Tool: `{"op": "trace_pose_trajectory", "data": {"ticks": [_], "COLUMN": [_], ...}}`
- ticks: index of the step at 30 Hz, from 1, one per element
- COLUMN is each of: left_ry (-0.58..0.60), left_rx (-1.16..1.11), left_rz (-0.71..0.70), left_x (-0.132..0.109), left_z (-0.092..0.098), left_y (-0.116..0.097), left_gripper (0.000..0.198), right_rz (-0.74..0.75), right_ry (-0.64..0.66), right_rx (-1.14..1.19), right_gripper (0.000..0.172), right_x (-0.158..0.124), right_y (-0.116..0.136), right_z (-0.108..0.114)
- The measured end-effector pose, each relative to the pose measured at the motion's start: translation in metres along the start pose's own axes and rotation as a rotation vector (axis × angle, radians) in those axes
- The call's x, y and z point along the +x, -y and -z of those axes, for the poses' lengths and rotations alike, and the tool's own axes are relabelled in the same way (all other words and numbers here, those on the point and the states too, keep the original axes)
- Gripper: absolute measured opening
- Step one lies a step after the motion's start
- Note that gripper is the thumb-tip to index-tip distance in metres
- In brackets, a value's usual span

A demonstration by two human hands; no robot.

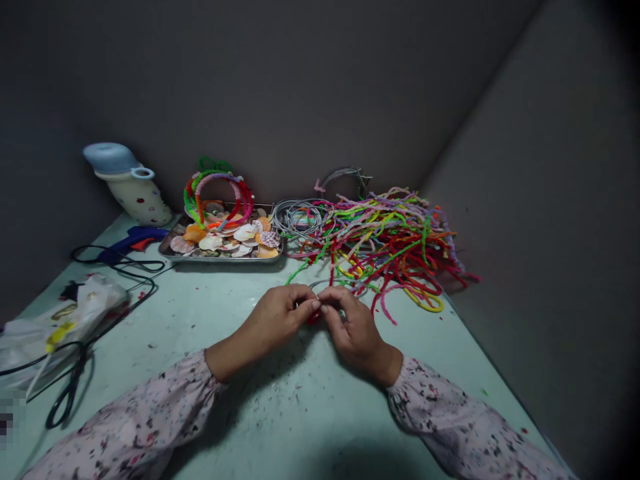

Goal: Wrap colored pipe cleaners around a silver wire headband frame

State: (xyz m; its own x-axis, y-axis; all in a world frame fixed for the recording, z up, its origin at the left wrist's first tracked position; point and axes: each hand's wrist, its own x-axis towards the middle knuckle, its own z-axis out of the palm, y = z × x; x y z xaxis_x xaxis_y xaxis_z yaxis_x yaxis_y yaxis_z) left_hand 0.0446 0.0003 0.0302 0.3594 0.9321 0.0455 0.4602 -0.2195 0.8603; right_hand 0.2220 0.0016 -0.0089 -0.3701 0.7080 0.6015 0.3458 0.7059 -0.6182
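Over the middle of the pale green table [150, 313], my left hand [277, 319] and right hand [356, 327] are drawn together, fingers curled and fingertips pressed close, pinching a thin grey wire loop [320, 284] between them. A bit of red pipe cleaner [314, 318] shows just under my left fingertips, so it sits nearer that hand; my fingers hide how it meets the wire. The loop curves up out of the pinch and away from me, toward the heap of coloured pipe cleaners [385, 250], and I can't tell whether its far side touches the front strands. That heap lies ahead and to the right, nearer my right hand. Ahead and to the left, a metal tray [220, 260] holds scallop shells [245, 233], with pipe-cleaner hoops [217, 197] propped at its back, and a coil of grey wire [300, 220] lies between the tray and the heap. Farther left on the table are a glue gun [133, 243], black scissors [70, 393] and a plastic bag [65, 320], all well apart from my hands.
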Motion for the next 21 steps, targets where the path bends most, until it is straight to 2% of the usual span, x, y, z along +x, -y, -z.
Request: {"op": "trace_pose_trajectory", "data": {"ticks": [4, 7, 11, 21], "left_ry": [-0.071, -0.121, -0.076, 0.005], "left_rx": [-0.092, -0.142, -0.132, 0.105], "left_rz": [0.047, 0.077, 0.099, 0.065], "left_x": [0.0005, 0.0012, 0.0024, 0.0026], "left_z": [-0.0009, 0.0, 0.001, 0.0075], "left_y": [-0.0005, -0.0021, -0.0017, -0.0005], "left_gripper": [0.024, 0.024, 0.025, 0.028], "right_rz": [0.023, 0.048, 0.062, 0.08], "right_ry": [-0.079, -0.171, -0.182, -0.161], "right_rx": [-0.004, -0.087, -0.116, -0.17], "right_gripper": [0.035, 0.031, 0.021, 0.018], "right_x": [0.0012, 0.0036, 0.007, 0.008], "right_y": [0.001, 0.0001, -0.0023, -0.002], "right_z": [0.0008, 0.002, 0.0045, 0.0062]}}
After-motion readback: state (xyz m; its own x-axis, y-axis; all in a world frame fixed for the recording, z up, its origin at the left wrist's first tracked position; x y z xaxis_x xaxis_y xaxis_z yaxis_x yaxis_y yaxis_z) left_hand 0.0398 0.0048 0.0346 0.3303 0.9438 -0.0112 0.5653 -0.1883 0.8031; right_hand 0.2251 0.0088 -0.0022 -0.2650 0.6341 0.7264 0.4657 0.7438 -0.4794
